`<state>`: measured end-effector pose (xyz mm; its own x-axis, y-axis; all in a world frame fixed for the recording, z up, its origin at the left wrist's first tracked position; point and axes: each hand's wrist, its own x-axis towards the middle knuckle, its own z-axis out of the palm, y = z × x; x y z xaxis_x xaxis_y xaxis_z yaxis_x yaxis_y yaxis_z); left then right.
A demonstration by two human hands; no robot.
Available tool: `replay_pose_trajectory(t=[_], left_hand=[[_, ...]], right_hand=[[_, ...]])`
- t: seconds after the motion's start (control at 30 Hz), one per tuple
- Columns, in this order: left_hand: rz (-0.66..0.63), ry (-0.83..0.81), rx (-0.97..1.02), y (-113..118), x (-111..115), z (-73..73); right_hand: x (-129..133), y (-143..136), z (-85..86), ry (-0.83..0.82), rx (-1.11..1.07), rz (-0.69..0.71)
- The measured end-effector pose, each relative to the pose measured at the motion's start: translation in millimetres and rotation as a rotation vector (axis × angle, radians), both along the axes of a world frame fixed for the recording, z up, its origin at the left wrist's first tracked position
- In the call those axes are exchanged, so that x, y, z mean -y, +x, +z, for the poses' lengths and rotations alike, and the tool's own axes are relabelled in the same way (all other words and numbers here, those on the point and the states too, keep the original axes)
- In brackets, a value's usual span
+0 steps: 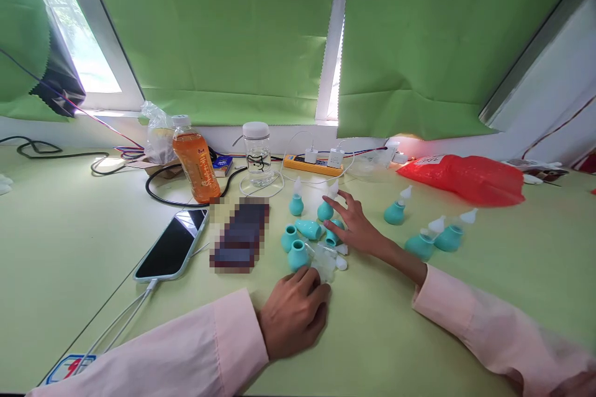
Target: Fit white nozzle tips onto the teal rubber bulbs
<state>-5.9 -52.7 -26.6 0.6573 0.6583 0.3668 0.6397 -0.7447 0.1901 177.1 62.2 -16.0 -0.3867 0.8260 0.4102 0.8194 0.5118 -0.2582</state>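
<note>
My right hand (356,226) is spread beside a teal bulb syringe (325,211) with a translucent white nozzle. Its fingertips are at the nozzle and the bulb's side, and the fingers stay apart. Another bulb with a nozzle (296,205) stands just left of it. Nearer lie several teal bulbs without nozzles, two of them upright (298,255) and one on its side (308,229). My left hand (295,310) rests on the table with curled fingers, close against a small pile of clear plastic pieces (325,263). Whatever its fingertips hold, if anything, is hidden.
Three bulb syringes with nozzles (395,213) stand to the right, before a red plastic bag (460,180). On the left are a phone (172,245) on a cable and a pixelated dark object (242,236). Behind stand an orange drink bottle (196,164), a clear bottle (258,155) and a power strip (313,165).
</note>
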Motion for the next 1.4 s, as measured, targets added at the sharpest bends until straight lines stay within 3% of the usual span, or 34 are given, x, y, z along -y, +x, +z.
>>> replay_pose_trajectory(t=[0.33,0.5,0.63,0.8,0.87,0.93,1.07,1.2,1.33,1.4], left_hand=[[-0.009,0.059,0.031,-0.4,1.7,-1.8],[-0.030,0.084,0.070,-0.6,2.2,0.7],[-0.103,0.080,0.212,-3.5,3.5,2.7],[-0.040,-0.152,0.601,-10.9,6.3,3.1],[-0.069,-0.232,0.737,-12.3,6.9,3.6],[-0.083,-0.270,0.770,-12.2,7.1,4.2],[0.036,-0.332,0.675,-9.1,7.6,5.1],[0.098,-0.220,0.577,-6.3,8.5,6.9],[0.121,-0.226,0.531,-4.9,8.0,10.0],[0.155,-0.280,0.500,-4.5,7.5,11.2]], right_hand=[[1.9,-6.2,-11.5,0.155,-0.287,0.075],[12.7,-3.4,6.6,0.441,-0.524,0.033],[45.5,-5.2,24.2,0.525,-0.530,0.168],[102.2,-19.4,33.7,0.346,-0.450,0.547],[114.9,-24.7,32.3,0.247,-0.478,0.618],[118.3,-27.0,26.8,0.138,-0.536,0.603],[106.7,-22.4,14.2,0.019,-0.689,0.442],[94.3,-17.0,19.6,0.000,-0.661,0.360],[92.7,-20.8,27.8,-0.263,-0.489,0.395],[92.7,-24.4,25.2,-0.454,-0.552,0.411]])
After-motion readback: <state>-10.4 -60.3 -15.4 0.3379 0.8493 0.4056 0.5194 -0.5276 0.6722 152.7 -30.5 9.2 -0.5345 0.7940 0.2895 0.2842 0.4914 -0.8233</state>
